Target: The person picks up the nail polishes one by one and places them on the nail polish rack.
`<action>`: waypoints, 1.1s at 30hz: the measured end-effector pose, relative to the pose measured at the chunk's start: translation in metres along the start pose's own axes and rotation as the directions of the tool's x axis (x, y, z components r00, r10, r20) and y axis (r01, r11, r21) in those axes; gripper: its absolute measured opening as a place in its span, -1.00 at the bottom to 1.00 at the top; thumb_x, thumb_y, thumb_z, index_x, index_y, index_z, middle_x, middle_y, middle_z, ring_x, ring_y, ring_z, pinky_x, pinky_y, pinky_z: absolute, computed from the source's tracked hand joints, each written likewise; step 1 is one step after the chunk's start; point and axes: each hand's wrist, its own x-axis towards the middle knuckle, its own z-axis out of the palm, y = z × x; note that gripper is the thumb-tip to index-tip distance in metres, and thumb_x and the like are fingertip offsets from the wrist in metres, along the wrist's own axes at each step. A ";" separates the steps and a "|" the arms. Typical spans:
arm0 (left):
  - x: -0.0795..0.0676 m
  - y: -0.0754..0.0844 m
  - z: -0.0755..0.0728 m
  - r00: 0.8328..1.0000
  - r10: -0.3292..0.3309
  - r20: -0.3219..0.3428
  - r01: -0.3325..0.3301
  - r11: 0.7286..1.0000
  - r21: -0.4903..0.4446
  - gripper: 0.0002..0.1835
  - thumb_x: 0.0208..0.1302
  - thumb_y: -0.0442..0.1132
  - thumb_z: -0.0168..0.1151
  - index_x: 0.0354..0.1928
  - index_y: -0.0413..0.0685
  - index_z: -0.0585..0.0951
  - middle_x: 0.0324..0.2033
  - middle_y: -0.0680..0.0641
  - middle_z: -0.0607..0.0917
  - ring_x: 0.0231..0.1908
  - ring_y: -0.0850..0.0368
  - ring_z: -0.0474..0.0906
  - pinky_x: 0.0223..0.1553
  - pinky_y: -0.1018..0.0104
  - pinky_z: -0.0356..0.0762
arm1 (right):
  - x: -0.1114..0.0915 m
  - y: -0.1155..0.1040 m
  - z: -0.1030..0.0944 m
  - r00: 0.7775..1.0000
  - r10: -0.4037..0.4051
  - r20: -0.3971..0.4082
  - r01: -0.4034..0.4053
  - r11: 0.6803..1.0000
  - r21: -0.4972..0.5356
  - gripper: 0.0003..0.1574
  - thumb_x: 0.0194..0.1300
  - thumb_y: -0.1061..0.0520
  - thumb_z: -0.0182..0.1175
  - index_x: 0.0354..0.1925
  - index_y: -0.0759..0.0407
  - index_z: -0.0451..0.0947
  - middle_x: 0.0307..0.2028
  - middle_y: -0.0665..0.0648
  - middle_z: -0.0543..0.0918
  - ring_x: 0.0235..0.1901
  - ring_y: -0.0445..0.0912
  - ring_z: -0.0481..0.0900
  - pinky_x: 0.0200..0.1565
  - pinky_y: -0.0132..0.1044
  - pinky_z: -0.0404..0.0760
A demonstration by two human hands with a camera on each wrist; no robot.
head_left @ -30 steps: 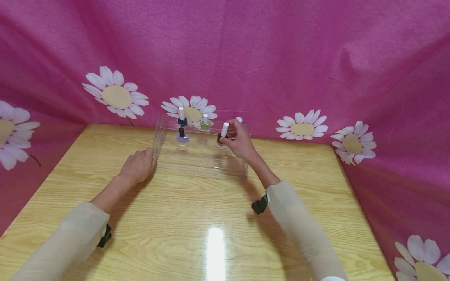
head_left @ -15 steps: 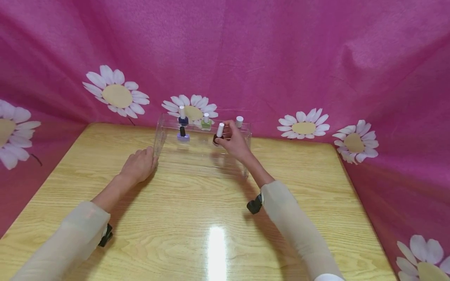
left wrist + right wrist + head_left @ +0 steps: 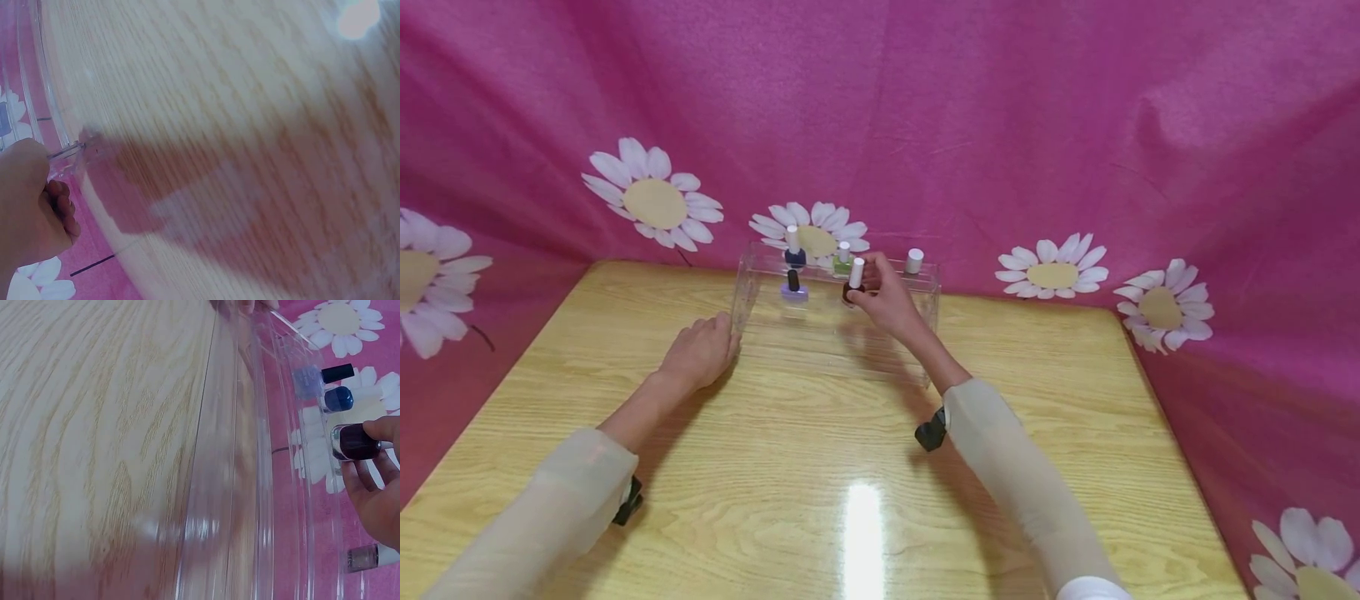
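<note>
A clear tiered acrylic rack (image 3: 827, 360) stands at the back of the table. My left hand (image 3: 700, 352) grips its left end; in the left wrist view the fingers (image 3: 61, 206) are curled at the rack's corner. My right hand (image 3: 887, 304) pinches a dark nail polish bottle (image 3: 359, 442) with a white cap, held upright over the upper tiers. Left of it, a lilac nail polish (image 3: 793, 293) with a black cap sits in front of a navy nail polish (image 3: 795, 257). A green nail polish (image 3: 841, 267) is partly hidden behind the held bottle.
On the rack's top tier at the right is another bottle, its white cap (image 3: 914, 261) showing; in the right wrist view its body (image 3: 362, 558) looks brownish. A pink flowered cloth (image 3: 940, 150) hangs behind the wooden table (image 3: 790, 450).
My right hand has moved left along the rack with the dark nail polish, uncovering the white-capped bottle at the right. My left hand keeps its place at the rack's left end.
</note>
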 end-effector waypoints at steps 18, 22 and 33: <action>0.000 -0.001 0.003 1.000 -0.007 -0.001 0.007 1.000 -0.012 -0.77 0.52 -0.21 -0.09 -0.21 -0.29 0.33 -0.36 -0.29 0.58 -0.28 -0.28 0.52 -0.25 -0.14 0.45 | 0.012 0.016 0.014 0.995 -0.045 0.087 0.054 0.993 -0.107 -0.48 0.29 0.43 0.26 0.14 0.30 0.31 -0.10 0.31 0.61 -0.06 0.12 0.63 0.01 -0.16 0.56; 0.000 -0.001 0.003 1.000 -0.011 0.006 0.012 1.000 -0.009 -0.77 0.53 -0.21 -0.11 -0.20 -0.29 0.33 -0.34 -0.29 0.58 -0.27 -0.27 0.52 -0.24 -0.14 0.45 | 0.013 0.014 0.014 0.995 -0.045 0.093 0.057 0.991 -0.123 -0.48 0.29 0.41 0.26 0.15 0.29 0.30 -0.09 0.30 0.60 -0.05 0.12 0.62 0.03 -0.15 0.55; 0.000 -0.001 0.004 1.000 -0.007 0.006 0.007 1.000 -0.003 -0.76 0.53 -0.21 -0.11 -0.21 -0.30 0.33 -0.35 -0.29 0.59 -0.30 -0.26 0.52 -0.27 -0.13 0.46 | 0.013 0.013 0.015 0.995 -0.027 0.099 0.037 0.995 -0.095 -0.49 0.26 0.44 0.27 0.10 0.29 0.29 -0.12 0.30 0.59 -0.05 0.12 0.62 0.03 -0.17 0.55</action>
